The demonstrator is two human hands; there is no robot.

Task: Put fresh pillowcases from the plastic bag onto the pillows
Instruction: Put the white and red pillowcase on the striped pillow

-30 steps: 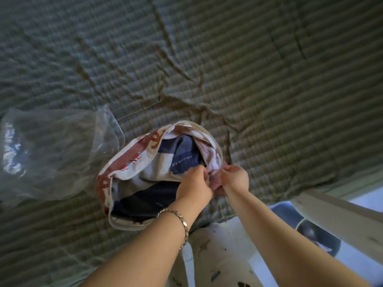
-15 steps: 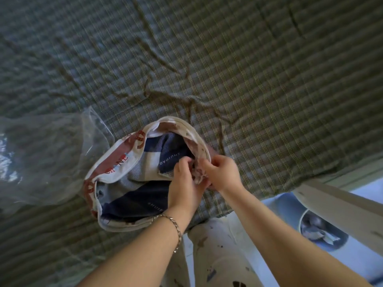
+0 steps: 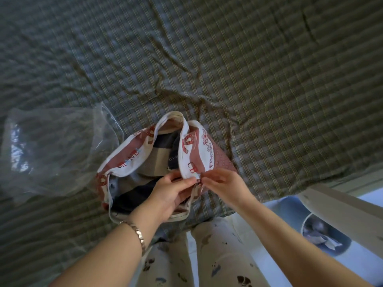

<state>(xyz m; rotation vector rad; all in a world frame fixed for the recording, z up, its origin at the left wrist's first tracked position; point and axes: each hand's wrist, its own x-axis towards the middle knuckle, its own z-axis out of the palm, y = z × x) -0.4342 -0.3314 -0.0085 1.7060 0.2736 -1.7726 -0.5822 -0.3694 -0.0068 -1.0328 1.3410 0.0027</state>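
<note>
A bundle of folded fabric lies near the front edge of the bed. Its outer piece is a white and pink-red pillowcase [image 3: 194,154] with printed letters and flowers. Inside it sits a dark blue and grey folded cloth [image 3: 153,162]. My left hand [image 3: 172,191] and my right hand [image 3: 219,181] both pinch the near edge of the white and red pillowcase, fingertips almost touching, and one flap is lifted up. A clear plastic bag [image 3: 53,148] lies crumpled to the left of the bundle.
The green plaid bedsheet [image 3: 248,79] covers the whole bed and is wrinkled behind the bundle. A pale wooden bed frame rail [image 3: 342,210] runs at the lower right. Below it on the floor stands a blue bin [image 3: 325,233] holding scraps.
Both hands have lifted the right side of the pillowcase edge, so a flap now stands up and shows its flower print. The view has shifted closer.
</note>
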